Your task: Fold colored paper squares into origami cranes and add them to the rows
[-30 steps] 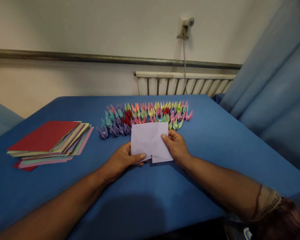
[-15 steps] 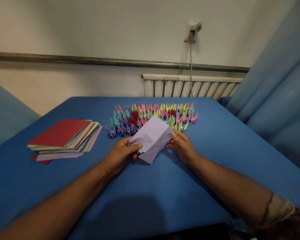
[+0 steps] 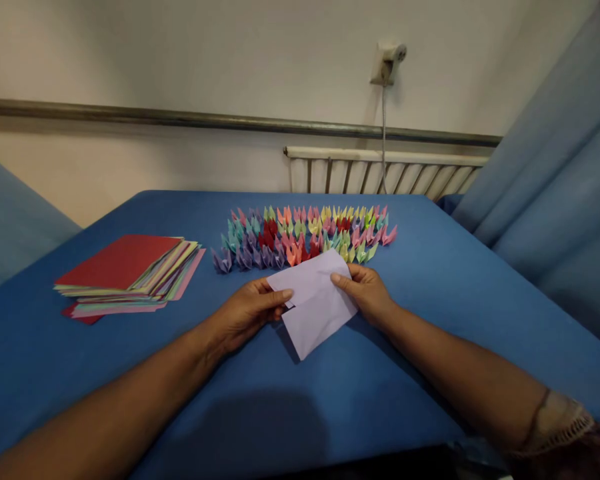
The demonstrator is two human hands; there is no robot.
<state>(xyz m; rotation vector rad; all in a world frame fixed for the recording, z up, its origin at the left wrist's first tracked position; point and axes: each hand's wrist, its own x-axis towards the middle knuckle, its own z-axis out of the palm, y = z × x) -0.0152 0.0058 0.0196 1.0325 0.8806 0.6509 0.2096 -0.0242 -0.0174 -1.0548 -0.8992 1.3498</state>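
A pale lilac sheet of paper (image 3: 314,303), partly folded, is held just above the blue table (image 3: 330,400) in front of me. My left hand (image 3: 250,308) pinches its left edge with thumb on top. My right hand (image 3: 367,290) grips its right edge, thumb pressed on the upper face. Behind the sheet stand rows of several small folded paper figures (image 3: 305,233) in many colours.
A stack of coloured paper squares (image 3: 130,270), red on top, lies at the left of the table. A radiator (image 3: 380,170) and a wall rail run behind the table. Blue curtain (image 3: 545,173) hangs at the right.
The lilac sheet has been turned and flattened between both hands, its lower corner now pointing toward me. Both hands kept hold of it.
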